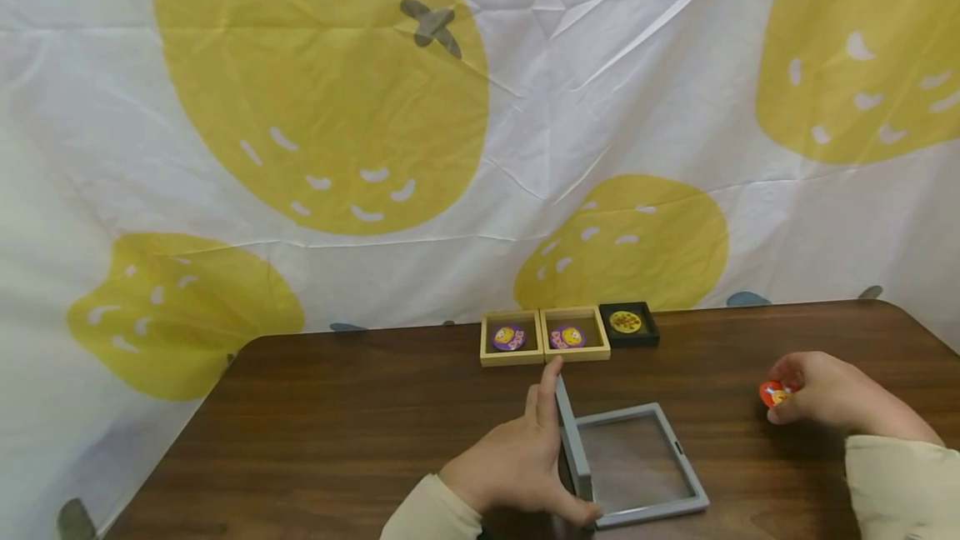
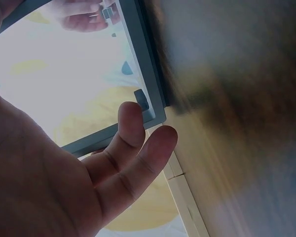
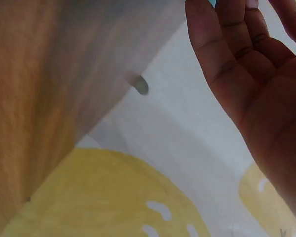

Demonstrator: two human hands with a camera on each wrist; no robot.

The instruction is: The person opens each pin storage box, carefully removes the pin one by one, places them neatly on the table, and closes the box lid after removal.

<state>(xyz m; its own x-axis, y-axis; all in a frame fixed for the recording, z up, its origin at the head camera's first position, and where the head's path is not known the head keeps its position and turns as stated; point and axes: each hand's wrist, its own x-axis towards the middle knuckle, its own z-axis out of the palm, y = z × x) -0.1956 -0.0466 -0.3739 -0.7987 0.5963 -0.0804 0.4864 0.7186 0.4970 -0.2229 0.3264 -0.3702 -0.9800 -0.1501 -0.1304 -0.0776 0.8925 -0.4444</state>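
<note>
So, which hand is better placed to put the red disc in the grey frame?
Probably the right hand: it holds the red disc, while the left hand holds the grey frame open.

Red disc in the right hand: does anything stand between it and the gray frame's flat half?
Nothing visible; only tabletop separates the red disc from the flat half. The raised half, in the left hand, stands beyond it.

brown wood-grain table [image 1: 337, 407] below right hand [image 1: 832, 394] | white cloth [image 1: 540, 157] beyond that hand, creased, yellow fruit print [image 1: 322, 90] | light: pale sheen on cloth
</note>
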